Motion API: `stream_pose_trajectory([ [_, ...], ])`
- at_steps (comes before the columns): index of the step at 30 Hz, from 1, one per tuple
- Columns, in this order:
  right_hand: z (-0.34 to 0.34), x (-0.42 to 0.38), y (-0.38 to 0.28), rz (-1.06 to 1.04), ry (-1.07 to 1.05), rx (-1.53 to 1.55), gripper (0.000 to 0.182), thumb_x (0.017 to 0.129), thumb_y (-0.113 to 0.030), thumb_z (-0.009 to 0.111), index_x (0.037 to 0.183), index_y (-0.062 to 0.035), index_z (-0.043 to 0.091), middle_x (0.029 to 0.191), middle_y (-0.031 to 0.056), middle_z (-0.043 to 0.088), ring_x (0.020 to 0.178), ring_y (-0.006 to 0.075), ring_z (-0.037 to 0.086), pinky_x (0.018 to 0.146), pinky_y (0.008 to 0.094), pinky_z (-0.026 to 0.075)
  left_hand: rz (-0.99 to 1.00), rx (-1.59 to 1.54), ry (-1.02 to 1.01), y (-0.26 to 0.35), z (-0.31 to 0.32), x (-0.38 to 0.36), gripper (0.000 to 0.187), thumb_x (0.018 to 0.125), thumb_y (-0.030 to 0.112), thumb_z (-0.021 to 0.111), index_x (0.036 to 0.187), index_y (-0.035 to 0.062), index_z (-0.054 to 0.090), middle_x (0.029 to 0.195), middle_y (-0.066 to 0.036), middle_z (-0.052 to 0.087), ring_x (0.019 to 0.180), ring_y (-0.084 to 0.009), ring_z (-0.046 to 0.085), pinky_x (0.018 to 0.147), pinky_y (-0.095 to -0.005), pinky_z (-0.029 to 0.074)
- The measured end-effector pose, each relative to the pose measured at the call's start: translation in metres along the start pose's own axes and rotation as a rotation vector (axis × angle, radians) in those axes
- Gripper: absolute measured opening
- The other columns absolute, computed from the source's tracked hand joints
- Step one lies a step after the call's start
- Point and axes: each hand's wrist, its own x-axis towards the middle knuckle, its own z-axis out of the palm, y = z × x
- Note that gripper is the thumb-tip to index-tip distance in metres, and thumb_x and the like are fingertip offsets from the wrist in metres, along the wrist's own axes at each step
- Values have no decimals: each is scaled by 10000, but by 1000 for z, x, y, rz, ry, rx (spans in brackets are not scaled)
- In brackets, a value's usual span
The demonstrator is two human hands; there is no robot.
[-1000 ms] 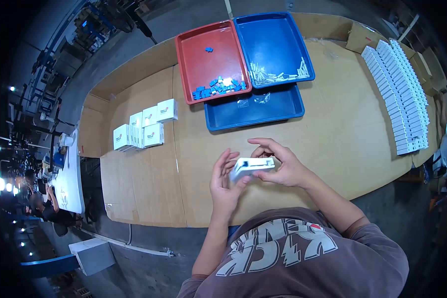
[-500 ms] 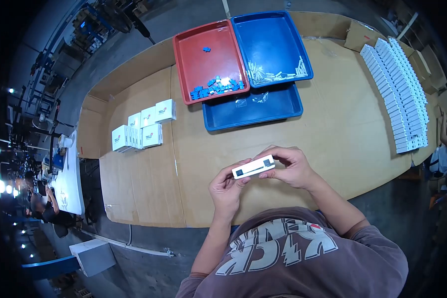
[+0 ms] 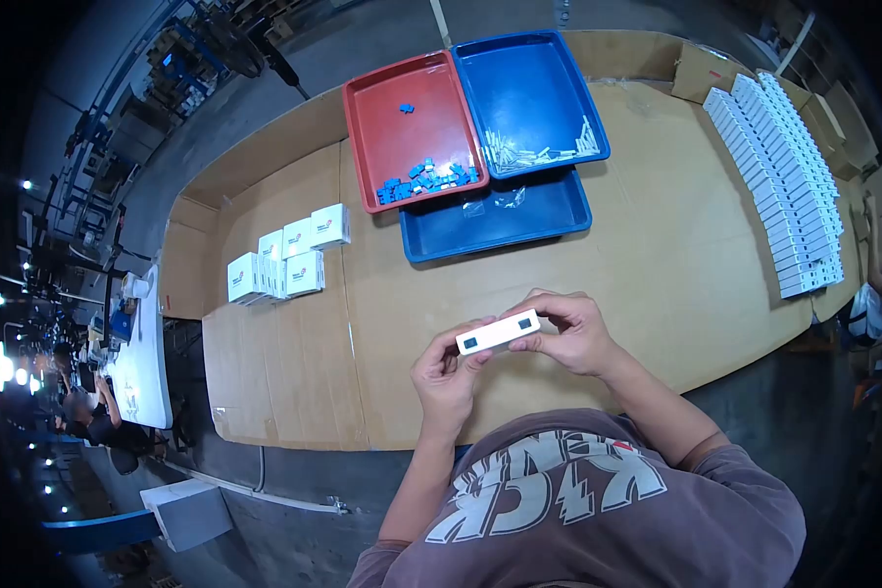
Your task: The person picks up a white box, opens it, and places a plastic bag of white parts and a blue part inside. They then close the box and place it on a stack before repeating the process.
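squarely between left hand [image 3: 446, 377] and right hand [image 3: 575, 338], a slim white case [image 3: 498, 333] bearing two dark squares [image 3: 469, 343] sits tilted, one end pinched in each grip, above a cardboard-covered desk [image 3: 647, 284]. beyond, a smooth blue tray [image 3: 446, 235] lies partly beneath a red tray [image 3: 412, 137] of small blue pieces [image 3: 421, 184] and a second blue tray [image 3: 529, 88] of pale sticks [image 3: 534, 157]; white boxes [image 3: 304, 271] stand left, white stacks [image 3: 782, 196] far right.

The left hand [image 3: 446, 387] and right hand [image 3: 573, 335] grip opposite ends of a white case [image 3: 498, 333] above the bench [image 3: 657, 265]. Farther out lie a red tray [image 3: 402, 137] with blue pieces [image 3: 427, 182] and a blue tray [image 3: 519, 88] with slim pale pieces [image 3: 500, 155], seemingly strips, though small to judge.
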Motion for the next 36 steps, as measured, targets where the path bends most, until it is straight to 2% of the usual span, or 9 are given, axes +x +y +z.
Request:
stream_pose_trajectory([
  [6, 2, -5, -6, 130, -6, 250, 445, 873, -33, 867, 1283, -13, 694, 1124, 62, 774, 1057, 127, 705, 925, 302, 570, 1, -296, -122, 5, 12, 9, 529, 1132, 427, 534, 1395, -28, 593, 1365, -194, 674, 1242, -270, 670, 1042, -398, 546],
  [9, 2, -7, -19, 228, -130, 296, 553, 861, -7, 868, 1356, -2, 622, 1107, 67, 760, 1046, 129, 701, 909, 282, 572, -672, -357, -118, -25, -10, -2, 655, 1145, 558, 379, 1440, 3, 563, 1395, -160, 649, 1222, -283, 676, 1014, -428, 546],
  [10, 2, -9, -17, 303, -170, 312, 562, 862, -3, 864, 1364, -10, 611, 1101, 62, 760, 1038, 125, 701, 902, 279, 572, -755, -497, -441, -43, -32, -5, 566, 1151, 478, 427, 1472, 24, 537, 1408, -130, 633, 1203, -294, 677, 993, -463, 550],
  [13, 10, -12, -1, 237, -79, 169, 511, 948, -70, 795, 1417, -40, 593, 1230, 49, 719, 1084, 115, 665, 849, 301, 575, -750, -1100, -496, -78, -33, -27, 548, 1124, 510, 473, 1446, 75, 559, 1282, -115, 674, 1125, -288, 690, 970, -448, 567],
  [15, 21, -18, 22, -68, 197, -161, 503, 989, -132, 766, 1449, -50, 580, 1313, 52, 683, 1137, 123, 645, 834, 325, 578, -670, -993, -220, -75, -31, -33, 406, 1109, 345, 586, 1413, 77, 577, 1263, -114, 685, 1091, -285, 695, 962, -427, 568],
  [19, 7, -49, 59, 369, 268, 200, 686, 1035, -342, 729, 1584, -55, 433, 1446, 100, 606, 1241, 184, 620, 931, 366, 567, -397, -421, 108, -62, -7, -27, 354, 1083, 182, 640, 1391, 34, 547, 1245, -89, 690, 1143, -291, 689, 993, -430, 565],
  [28, -45, -159, 64, 258, 699, 369, 601, 1064, -271, 654, 1567, -2, 464, 1347, 137, 678, 1172, 206, 679, 953, 357, 573, 368, 652, -825, -58, 133, -39, 595, 890, 142, 842, 1399, 18, 559, 1443, -182, 553, 1347, -353, 561, 1161, -448, 446],
  [33, -195, -256, 38, 237, 1194, 361, 403, 1013, -122, 630, 1393, 13, 642, 1113, 110, 761, 984, 192, 746, 853, 352, 617, 173, 536, -909, -98, 187, -32, 614, 911, 129, 819, 1448, 8, 547, 1455, -170, 567, 1406, -312, 533, 1191, -437, 430],
  [36, -301, -312, -1, -78, 1587, -192, 390, 951, -34, 681, 1341, -25, 688, 1098, 87, 759, 960, 182, 740, 830, 319, 598, 138, 560, -949, -117, 217, -31, 582, 913, 178, 812, 1415, 6, 571, 1379, -200, 624, 1362, -353, 554, 1159, -441, 438],
])
